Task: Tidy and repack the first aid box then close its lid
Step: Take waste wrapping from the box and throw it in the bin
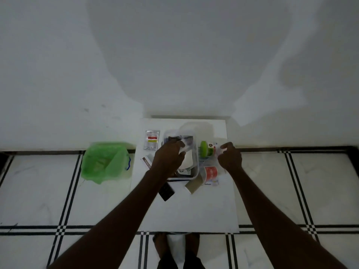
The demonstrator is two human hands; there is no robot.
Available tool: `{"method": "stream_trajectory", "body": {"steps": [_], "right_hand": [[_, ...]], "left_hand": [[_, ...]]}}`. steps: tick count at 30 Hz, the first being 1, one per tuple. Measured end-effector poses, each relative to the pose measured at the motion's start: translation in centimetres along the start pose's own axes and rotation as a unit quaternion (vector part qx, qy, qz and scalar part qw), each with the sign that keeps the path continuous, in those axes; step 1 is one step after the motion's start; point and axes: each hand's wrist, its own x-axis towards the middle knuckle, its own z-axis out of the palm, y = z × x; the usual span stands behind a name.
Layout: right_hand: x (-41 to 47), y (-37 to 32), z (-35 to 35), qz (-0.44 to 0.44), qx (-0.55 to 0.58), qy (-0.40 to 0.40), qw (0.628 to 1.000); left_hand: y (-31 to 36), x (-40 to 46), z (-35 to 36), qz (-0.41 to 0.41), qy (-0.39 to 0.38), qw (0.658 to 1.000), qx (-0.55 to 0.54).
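The first aid box (195, 167), a clear plastic tub with a white rim, stands open on a white board (194, 210) on the floor. My left hand (169, 158) reaches into the box and grips a clear packet (187, 145) inside it. My right hand (230, 158) hovers to the right of the box, fingers curled on the edge of a clear plastic wrapper (218, 150). A green-capped jar (206, 150) sits between box and right hand. The clear lid (196, 127) lies behind the box.
A green-lined bin (104, 162) stands left of the board. A silver sachet (152, 139) lies at the back left, a brown-edged box (147, 162) by my left wrist, a red-labelled packet (211, 174), a cardboard piece (194, 186) and a black object (166, 192) in front. My feet are below.
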Motion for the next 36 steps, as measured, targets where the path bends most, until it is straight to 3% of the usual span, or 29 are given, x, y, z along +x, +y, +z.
{"method": "stream_trajectory", "body": {"steps": [4, 12, 21, 24, 31, 36], "right_hand": [[2.1, 0.6, 1.0, 0.021, 0.006, 0.031, 0.999], [0.9, 2.0, 2.4, 0.092, -0.013, -0.032, 0.995], [0.1, 2.1, -1.7, -0.005, -0.035, -0.046, 0.998], [-0.2, 1.0, -3.2, -0.055, -0.038, 0.002, 0.998], [-0.7, -1.6, -3.8, -0.104, -0.024, 0.036, 0.994], [-1.3, -3.3, -3.5, -0.115, -0.001, 0.058, 0.992]], "left_hand": [[-0.5, 1.9, 1.6, 0.010, 0.011, 1.000, -0.013], [-0.8, 3.7, 2.8, -0.011, -0.003, 1.000, -0.002], [-0.8, 4.3, 2.9, 0.031, -0.049, 0.996, 0.066], [-1.0, 4.6, 3.1, 0.041, -0.045, 0.994, 0.094], [-0.6, 4.1, 4.2, 0.009, -0.040, 0.999, -0.019], [-0.6, 3.4, 4.4, 0.004, -0.036, 0.999, 0.027]]}}
